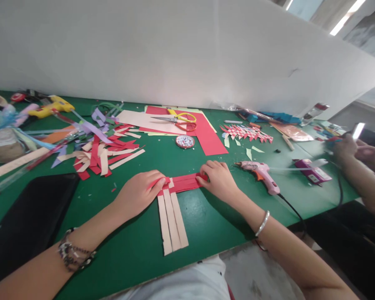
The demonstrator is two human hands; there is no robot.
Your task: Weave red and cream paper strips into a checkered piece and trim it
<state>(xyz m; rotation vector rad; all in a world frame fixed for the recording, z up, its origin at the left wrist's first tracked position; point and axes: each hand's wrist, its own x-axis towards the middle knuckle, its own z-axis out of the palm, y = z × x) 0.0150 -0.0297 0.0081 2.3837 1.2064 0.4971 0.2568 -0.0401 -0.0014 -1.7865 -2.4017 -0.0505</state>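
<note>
Your left hand (140,193) pinches one end of the red paper strips (187,182) and your right hand (217,180) the other, both grips closed on them where they cross three beige paper strips (172,218) on the green worktop (206,225). The weave looks barely begun (loose strips (103,154) wait nearby).

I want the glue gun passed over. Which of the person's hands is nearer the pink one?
Right. The right hand rests on the red strips just beside the pink glue gun; the left hand lies farther off, beyond the strips.
</note>
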